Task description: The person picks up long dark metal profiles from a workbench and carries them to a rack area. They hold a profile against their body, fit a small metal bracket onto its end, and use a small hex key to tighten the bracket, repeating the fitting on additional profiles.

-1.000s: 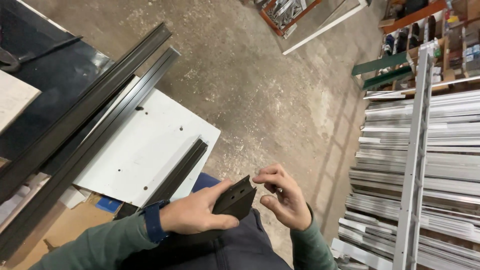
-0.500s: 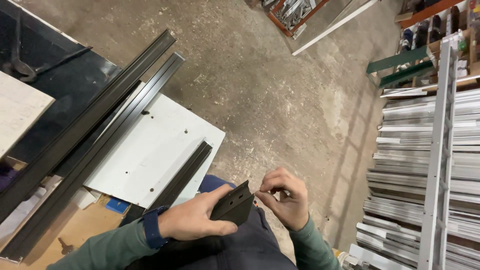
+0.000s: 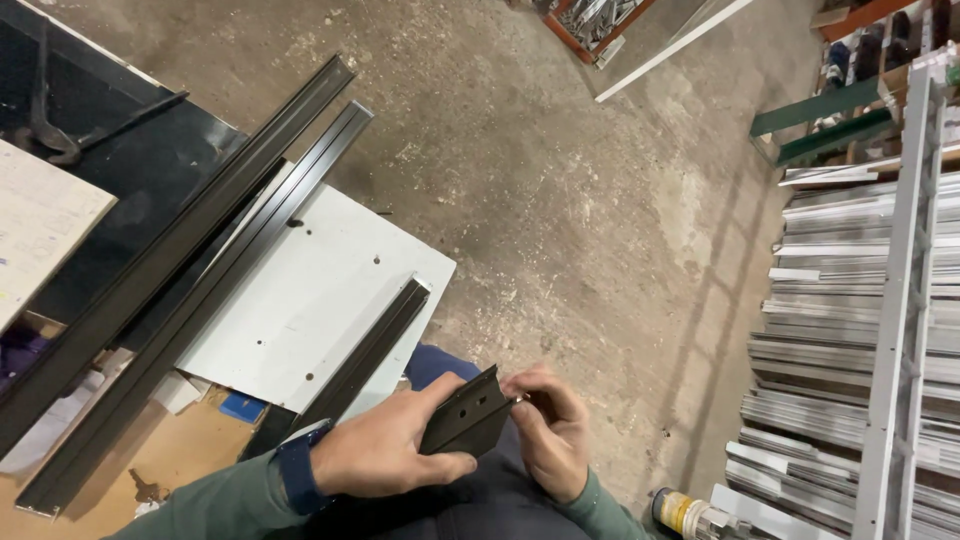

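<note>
My left hand (image 3: 385,450) grips a short black metal bracket (image 3: 467,412) with holes in its face, held just above my lap. My right hand (image 3: 550,430) is closed at the bracket's right end, fingertips pinched on a small part that I cannot make out. A dark blue watch band (image 3: 293,472) sits on my left wrist. Both arms wear green sleeves.
A white board (image 3: 310,290) lies on the bench at left with a short black profile (image 3: 365,350) on it. Two long black profiles (image 3: 200,260) run diagonally across. Stacked aluminium profiles on a rack (image 3: 860,330) fill the right. Concrete floor lies ahead.
Both hands stay on the bracket, the right fingers shifting slightly at its end. The view has drifted a little, so the hands sit lower in the picture.
</note>
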